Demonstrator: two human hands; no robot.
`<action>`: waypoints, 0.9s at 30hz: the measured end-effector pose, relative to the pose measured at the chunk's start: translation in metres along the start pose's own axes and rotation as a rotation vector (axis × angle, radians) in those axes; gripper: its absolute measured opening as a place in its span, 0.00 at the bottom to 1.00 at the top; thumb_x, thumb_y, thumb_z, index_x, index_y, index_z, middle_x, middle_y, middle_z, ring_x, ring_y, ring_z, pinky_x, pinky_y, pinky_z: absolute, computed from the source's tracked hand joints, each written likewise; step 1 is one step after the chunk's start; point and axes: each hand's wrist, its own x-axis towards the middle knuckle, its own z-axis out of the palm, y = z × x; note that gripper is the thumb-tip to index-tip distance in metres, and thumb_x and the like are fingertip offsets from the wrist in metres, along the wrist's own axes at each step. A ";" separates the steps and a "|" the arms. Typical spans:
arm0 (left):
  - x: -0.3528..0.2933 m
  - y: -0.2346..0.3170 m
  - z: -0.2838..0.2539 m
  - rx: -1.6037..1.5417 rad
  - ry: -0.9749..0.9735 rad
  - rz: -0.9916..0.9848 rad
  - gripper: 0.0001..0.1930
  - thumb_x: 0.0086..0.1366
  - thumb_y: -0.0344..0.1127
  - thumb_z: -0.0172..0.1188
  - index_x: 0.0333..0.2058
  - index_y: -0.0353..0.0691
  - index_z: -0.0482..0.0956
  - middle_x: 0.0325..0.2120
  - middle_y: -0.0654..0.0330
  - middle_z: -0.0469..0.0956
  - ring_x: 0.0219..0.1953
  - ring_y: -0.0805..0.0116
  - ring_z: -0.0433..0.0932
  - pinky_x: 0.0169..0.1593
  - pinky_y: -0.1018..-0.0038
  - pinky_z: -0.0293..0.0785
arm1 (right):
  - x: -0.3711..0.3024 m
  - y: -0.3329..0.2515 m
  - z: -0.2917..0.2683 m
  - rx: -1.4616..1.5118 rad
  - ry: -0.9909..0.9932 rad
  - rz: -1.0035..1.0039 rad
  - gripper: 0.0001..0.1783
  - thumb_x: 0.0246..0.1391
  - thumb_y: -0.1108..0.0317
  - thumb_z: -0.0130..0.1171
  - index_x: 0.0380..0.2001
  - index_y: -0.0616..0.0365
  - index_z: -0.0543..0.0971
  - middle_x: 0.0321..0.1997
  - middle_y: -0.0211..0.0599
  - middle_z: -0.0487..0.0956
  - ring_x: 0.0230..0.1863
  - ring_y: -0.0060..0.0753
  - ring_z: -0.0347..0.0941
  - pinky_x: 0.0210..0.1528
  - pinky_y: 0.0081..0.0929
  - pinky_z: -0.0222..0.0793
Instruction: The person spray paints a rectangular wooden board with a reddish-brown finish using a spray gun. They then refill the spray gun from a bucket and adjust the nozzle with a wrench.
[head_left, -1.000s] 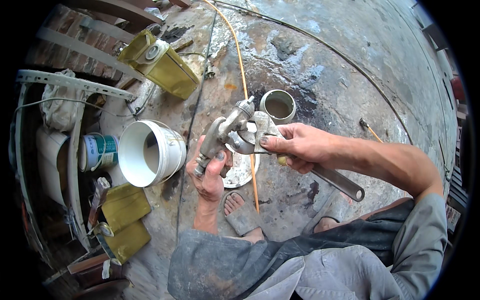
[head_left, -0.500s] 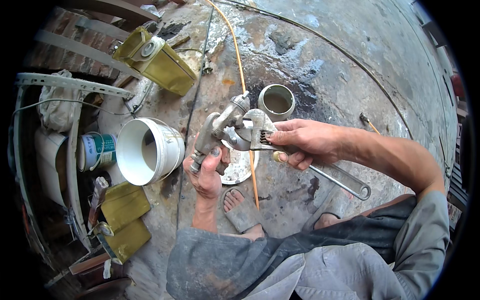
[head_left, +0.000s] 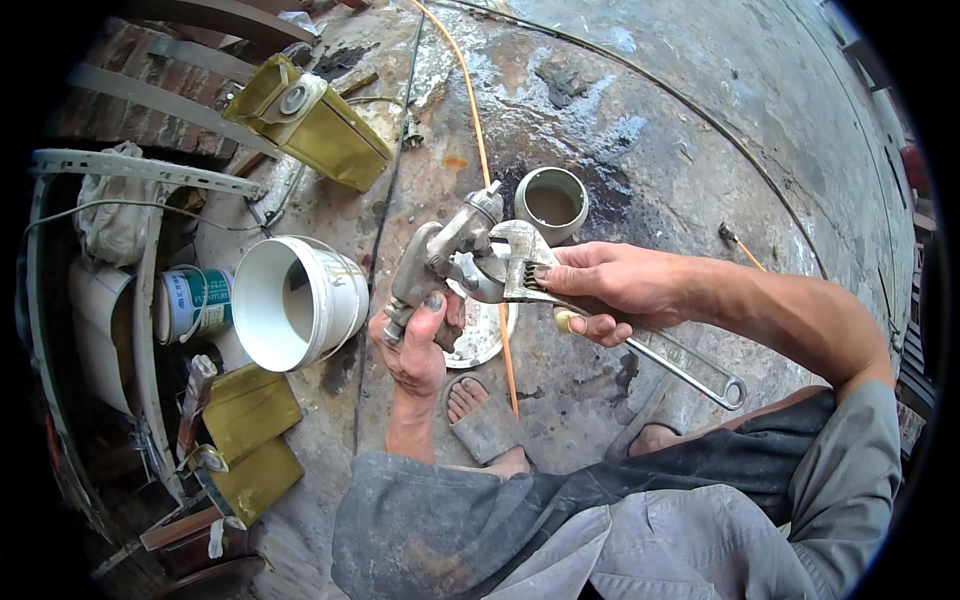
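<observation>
My left hand [head_left: 412, 350] is wrapped around the handle of a worn metal spray gun [head_left: 425, 262], held tilted with its nozzle end up and to the right. In my right hand [head_left: 632, 283] is an adjustable wrench [head_left: 690, 372], its thumb on the adjusting screw behind the jaws. The wrench head lies against the right side of the gun near its middle; I cannot tell whether the jaws grip a fitting. My lower right fingers curl below the wrench. Just beyond the two tools, a round metal cup [head_left: 552, 205] with murky liquid stands on the floor.
A white bucket [head_left: 340, 300] sits left of my hands. Yellow-green tins [head_left: 345, 140], a paint can [head_left: 192, 300] and a metal rack [head_left: 150, 280] line the left. An orange hose [head_left: 470, 90] and dark cables [head_left: 700, 110] cross the stained floor. A round white lid [head_left: 478, 345] lies below the gun.
The wrench has turned slightly, its handle end swinging a little toward me and to the right. My right fingers have shifted under it. The spray gun has barely moved.
</observation>
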 end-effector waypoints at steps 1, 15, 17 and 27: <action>0.000 0.000 0.000 0.002 -0.005 -0.004 0.22 0.61 0.40 0.57 0.48 0.28 0.74 0.29 0.55 0.74 0.28 0.70 0.70 0.31 0.70 0.71 | 0.000 -0.001 -0.001 -0.003 -0.012 -0.001 0.12 0.74 0.59 0.45 0.45 0.56 0.68 0.27 0.30 0.74 0.18 0.13 0.62 0.14 0.14 0.58; -0.001 -0.001 0.002 -0.097 0.022 -0.043 0.11 0.64 0.38 0.55 0.35 0.34 0.74 0.19 0.59 0.67 0.21 0.68 0.67 0.27 0.70 0.67 | 0.001 -0.001 -0.002 -0.085 -0.055 -0.059 0.14 0.74 0.59 0.41 0.46 0.60 0.68 0.28 0.32 0.77 0.17 0.17 0.71 0.15 0.15 0.72; -0.001 0.000 0.001 -0.109 0.048 -0.076 0.11 0.63 0.38 0.55 0.31 0.34 0.73 0.18 0.60 0.68 0.20 0.69 0.67 0.26 0.72 0.66 | -0.001 -0.005 0.003 -0.078 -0.027 -0.036 0.14 0.74 0.59 0.42 0.46 0.59 0.68 0.27 0.31 0.76 0.15 0.15 0.68 0.12 0.15 0.68; -0.001 0.000 0.005 -0.062 0.069 -0.110 0.11 0.64 0.39 0.55 0.30 0.37 0.71 0.17 0.62 0.65 0.19 0.71 0.62 0.25 0.71 0.63 | 0.002 -0.002 0.002 -0.006 0.010 -0.003 0.12 0.74 0.56 0.44 0.43 0.53 0.68 0.26 0.29 0.72 0.13 0.10 0.56 0.10 0.12 0.50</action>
